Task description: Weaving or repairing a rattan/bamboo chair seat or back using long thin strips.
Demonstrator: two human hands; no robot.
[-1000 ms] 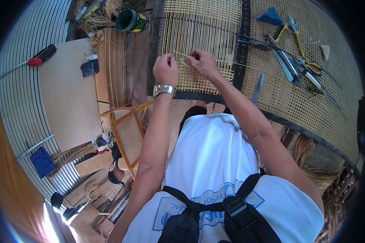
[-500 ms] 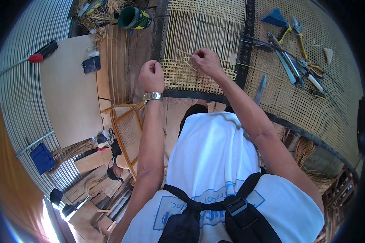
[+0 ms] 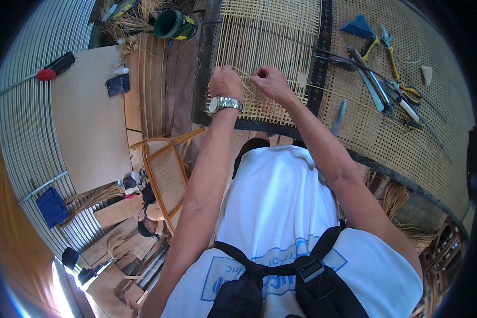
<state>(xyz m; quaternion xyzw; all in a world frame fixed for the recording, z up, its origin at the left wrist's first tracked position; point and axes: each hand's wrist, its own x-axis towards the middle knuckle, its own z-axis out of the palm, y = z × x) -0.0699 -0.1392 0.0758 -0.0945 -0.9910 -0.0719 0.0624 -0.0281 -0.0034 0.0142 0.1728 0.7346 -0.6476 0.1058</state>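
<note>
Pale cane strands are strung and partly woven across a dark-edged frame, making a cane panel [image 3: 273, 40] at the top middle. Over its near left part my left hand [image 3: 227, 82] is closed, fingers curled down; what they hold, if anything, is hidden. My right hand [image 3: 270, 84] pinches a thin cane strip [image 3: 245, 79], whose loose bend shows between the two hands. Both hands are just above the tighter woven rows [image 3: 265, 111] along the near edge. A wristwatch is on my left wrist.
On finished cane webbing [image 3: 355, 127] to the right lie pliers [image 3: 389, 45], a knife blade [image 3: 339, 117], a blue wedge [image 3: 358, 26] and several other hand tools. A dark green bucket [image 3: 169, 24] stands far left. Nearer are a cane-seated chair [image 3: 167, 167] and another person [image 3: 149, 228].
My left hand has moved right and slightly forward, from the panel's left edge onto the weave beside the bent strip. My right hand stays nearly in place.
</note>
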